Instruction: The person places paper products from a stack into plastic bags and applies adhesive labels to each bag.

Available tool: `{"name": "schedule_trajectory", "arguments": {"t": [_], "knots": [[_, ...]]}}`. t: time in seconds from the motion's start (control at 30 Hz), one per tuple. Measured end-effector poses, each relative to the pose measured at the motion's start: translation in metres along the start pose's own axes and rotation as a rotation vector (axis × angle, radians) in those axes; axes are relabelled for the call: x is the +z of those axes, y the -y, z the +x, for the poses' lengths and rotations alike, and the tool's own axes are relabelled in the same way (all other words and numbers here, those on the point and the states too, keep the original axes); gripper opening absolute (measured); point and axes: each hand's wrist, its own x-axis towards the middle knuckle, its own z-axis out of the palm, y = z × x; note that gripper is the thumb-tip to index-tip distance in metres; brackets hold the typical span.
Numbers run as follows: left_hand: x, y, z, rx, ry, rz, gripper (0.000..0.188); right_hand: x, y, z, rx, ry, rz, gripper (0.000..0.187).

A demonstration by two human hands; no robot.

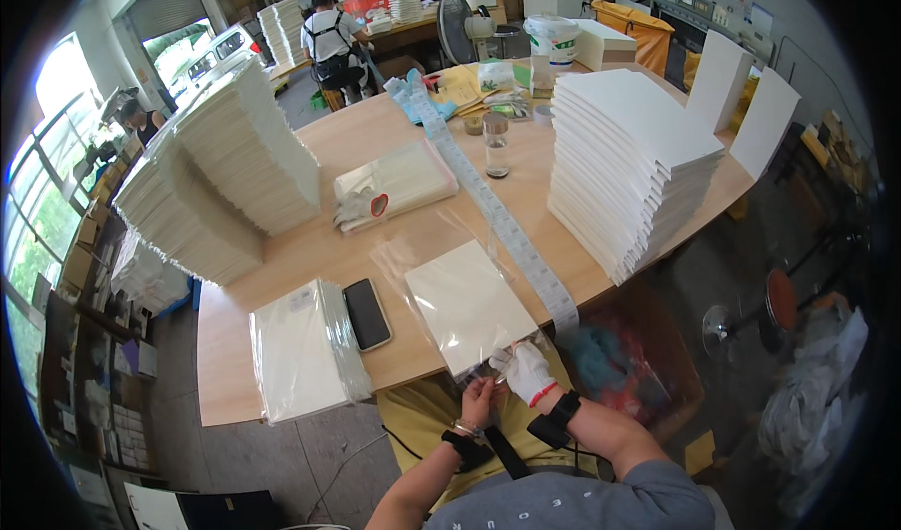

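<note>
A flat white board (469, 300) lies at the table's near edge inside a clear plastic sleeve (405, 281). Bare and with its fingers pinched together, my left hand (477, 401) grips the sleeve's loose near end. My right hand (526, 372) wears a white work glove with a red cuff. Its fingers are closed on the same end of the sleeve, by the board's near right corner. Left of the board lie a dark phone (367, 314) and a pile of bagged white boards (305, 352).
Tall white stacks stand at the left (225, 155) and right (629, 174). A label strip (497, 216) crosses the table beside a glass jar (496, 145). Farther back are plastic sleeves (399, 183), a bucket (552, 40), a fan (457, 28) and a seated person (328, 37).
</note>
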Motion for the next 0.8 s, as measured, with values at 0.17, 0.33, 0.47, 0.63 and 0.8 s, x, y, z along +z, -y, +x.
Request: {"name": "schedule_trajectory", "arguments": {"t": [0.17, 0.33, 0.47, 0.63, 0.8], "knots": [[0.001, -0.025, -0.006, -0.119, -0.129, 0.006, 0.031, -0.006, 0.010, -0.004, 0.038, 0.117, -0.161, 0.009], [-0.035, -0.052, -0.031, -0.098, -0.227, 0.060, 0.037, 0.004, 0.045, -0.032, 0.345, 0.182, -0.989, 0.018], [-0.043, -0.055, -0.037, -0.149, -0.134, 0.087, 0.039, 0.027, 0.011, -0.033, -0.637, 0.680, -1.738, 0.016], [-0.040, -0.044, -0.035, -0.142, -0.198, -0.106, 0.036, 0.039, -0.038, -0.019, -0.607, 0.774, -1.875, 0.015], [-0.045, -0.031, -0.024, -0.110, -0.302, 0.046, 0.035, 0.040, -0.007, -0.002, -0.636, 1.207, -1.573, 0.013]]}}
